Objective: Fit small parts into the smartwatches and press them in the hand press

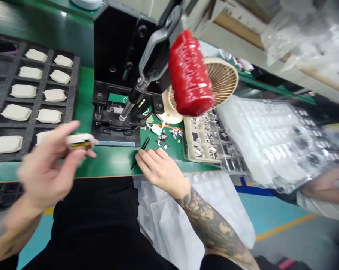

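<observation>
Over the green bench [113, 163], your left hand [48, 165] pinches a blurred white pouch, perhaps a battery [81, 141]; a loose pinch could drop it. Your right hand [161, 168] lies spread just beside black tweezers [143, 150].

Blurred small object [81, 141] half hidden by the left hand [50, 161], scraps [165, 138] on the worktop [113, 163] too small to tell, blurred red spool [189, 73] covering part of a round fan [224, 80], co-worker's forearm [324, 187] cut off by the right edge
</observation>
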